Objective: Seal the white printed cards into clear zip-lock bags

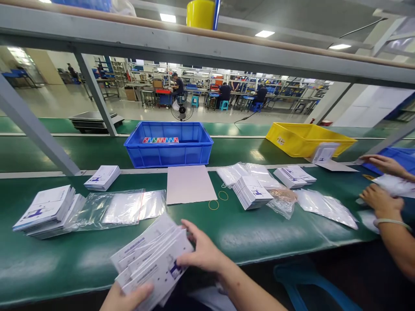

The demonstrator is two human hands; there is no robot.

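Observation:
Both my hands hold a fanned stack of white printed leaflets at the near edge of the green bench. My left hand grips the stack from below, thumb on top. My right hand rests on its right side, fingers curled over the sheets. Clear plastic bags lie just beyond the stack, and a pile of leaflets sits at the left.
A blue crate and a yellow crate stand on the conveyor behind. A grey card sheet, rubber bands, further leaflet piles and bags cover the bench. A co-worker's hands work at the right.

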